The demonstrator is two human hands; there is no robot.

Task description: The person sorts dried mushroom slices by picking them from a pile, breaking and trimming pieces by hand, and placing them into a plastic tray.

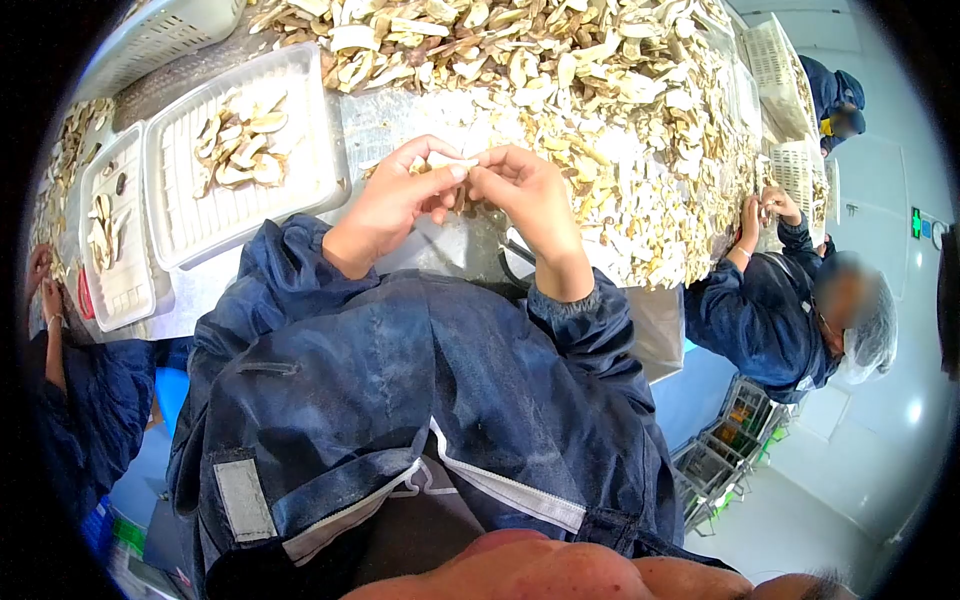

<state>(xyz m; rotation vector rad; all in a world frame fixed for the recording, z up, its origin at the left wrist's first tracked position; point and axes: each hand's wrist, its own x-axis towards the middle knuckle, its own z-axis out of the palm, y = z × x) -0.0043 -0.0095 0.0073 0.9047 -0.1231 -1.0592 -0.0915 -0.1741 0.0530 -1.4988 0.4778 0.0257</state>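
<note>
My left hand point(398, 200) and my right hand point(527, 195) meet over the near edge of the table. Between their fingertips they pinch a small pale slice point(447, 160), which looks like dried mushroom; the fingers cover much of it. Just beyond my hands spreads a big heap of cream and brown dried mushroom slices point(600, 130). To the left of my left hand stands a white ribbed tray point(175, 200) with a small pile of mushroom slices point(240, 150) in it.
Further left is a second white tray point(125, 285) with a few slices. White perforated baskets point(165, 40) stand at the back left and on the right point(775, 80). A co-worker point(765, 310) handles slices at right; another person's hands point(45, 285) show at far left. Crates point(735, 430) stand below.
</note>
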